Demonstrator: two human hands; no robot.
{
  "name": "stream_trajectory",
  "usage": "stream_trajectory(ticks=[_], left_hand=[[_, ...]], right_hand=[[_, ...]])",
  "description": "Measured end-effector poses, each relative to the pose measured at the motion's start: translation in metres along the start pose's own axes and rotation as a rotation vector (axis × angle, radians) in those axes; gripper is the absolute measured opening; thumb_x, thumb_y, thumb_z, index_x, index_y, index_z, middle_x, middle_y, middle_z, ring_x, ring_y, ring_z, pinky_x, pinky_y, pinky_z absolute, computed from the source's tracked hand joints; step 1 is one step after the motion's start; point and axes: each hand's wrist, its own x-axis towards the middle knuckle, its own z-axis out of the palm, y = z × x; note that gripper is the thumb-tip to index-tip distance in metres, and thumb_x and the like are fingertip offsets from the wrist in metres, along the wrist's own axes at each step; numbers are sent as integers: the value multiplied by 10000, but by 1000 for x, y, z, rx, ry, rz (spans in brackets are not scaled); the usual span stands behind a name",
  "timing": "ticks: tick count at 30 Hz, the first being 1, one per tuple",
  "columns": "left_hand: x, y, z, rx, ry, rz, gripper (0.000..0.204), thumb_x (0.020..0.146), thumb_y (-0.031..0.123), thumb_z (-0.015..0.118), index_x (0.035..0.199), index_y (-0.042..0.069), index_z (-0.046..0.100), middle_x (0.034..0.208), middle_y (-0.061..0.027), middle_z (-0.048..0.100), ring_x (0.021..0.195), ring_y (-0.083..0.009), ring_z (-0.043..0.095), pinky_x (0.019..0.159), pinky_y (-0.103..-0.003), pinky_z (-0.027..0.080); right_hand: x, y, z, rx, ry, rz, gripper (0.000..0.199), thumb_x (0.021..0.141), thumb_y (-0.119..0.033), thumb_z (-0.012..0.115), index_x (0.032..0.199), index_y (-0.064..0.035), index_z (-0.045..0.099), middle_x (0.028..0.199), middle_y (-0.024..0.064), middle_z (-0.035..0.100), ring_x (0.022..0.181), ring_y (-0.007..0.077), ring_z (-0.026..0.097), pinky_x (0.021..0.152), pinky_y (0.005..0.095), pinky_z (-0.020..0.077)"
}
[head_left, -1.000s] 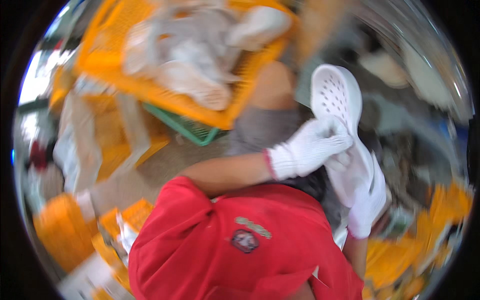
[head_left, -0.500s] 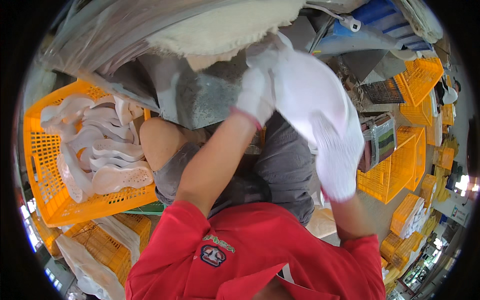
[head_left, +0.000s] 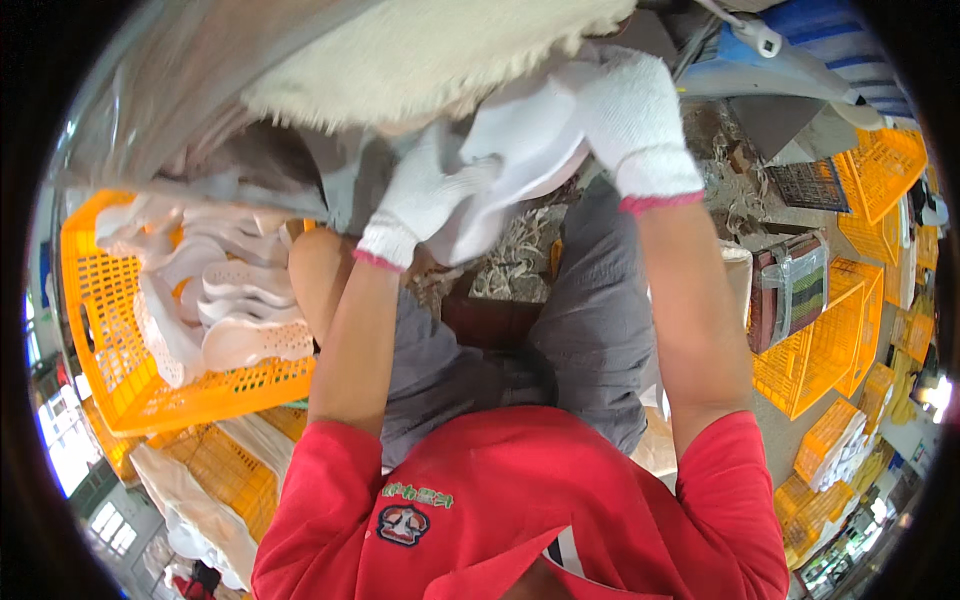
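Note:
Both my hands wear white knitted gloves with pink cuffs. They grip a white curved moulded piece (head_left: 525,130), held tilted in front of a cream, fuzzy-edged pad (head_left: 440,65). My left hand (head_left: 425,190) has its fingers closed on the lower left side of the piece, its thumb lying over the surface. At the upper right end my right hand (head_left: 640,110) is wrapped over the piece, its fingertips partly out of sight. The upper part of the piece reaches close under the pad's frayed edge; whether they touch I cannot tell.
An orange perforated crate (head_left: 100,340) of similar white pieces, some with small holes, stands beside my left knee. Stacked orange crates (head_left: 800,370) and a wrapped striped bundle (head_left: 790,290) are on the right. Scraps (head_left: 515,255) lie between my knees. A white cable end (head_left: 765,40) hangs at upper right.
The white piece has swung down and left, away from my right side. My right hand has risen to its upper end; my left hand has shifted left and lower along it.

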Motion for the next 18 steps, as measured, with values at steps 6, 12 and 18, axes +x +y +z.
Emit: stream_trajectory(ticks=[6,12,18], left_hand=[[-6,55,78,-1358,-220,-279,431,953,218,827,1280,-20,679,1092,-75,756,917,-175,735,831,-327,610],[30,101,123,-1354,246,-383,354,1038,263,710,1234,-28,671,1128,-97,736,970,-237,726,853,-374,606],[93,78,128,-1384,266,-365,357,1080,225,624,1356,-1,605,1244,-118,697,1099,-275,693,927,-420,594]], right_hand=[[-39,-18,-70,911,-244,487,332,968,-306,670,1195,-84,769,1131,220,737,1049,372,714,875,454,594],[-106,-40,-111,1008,114,852,1038,755,-270,909,1564,113,382,1437,238,601,1338,295,607,1142,370,466],[-77,-31,-67,780,292,756,944,772,-196,838,1582,29,409,1478,272,555,1363,392,584,1133,421,478]])
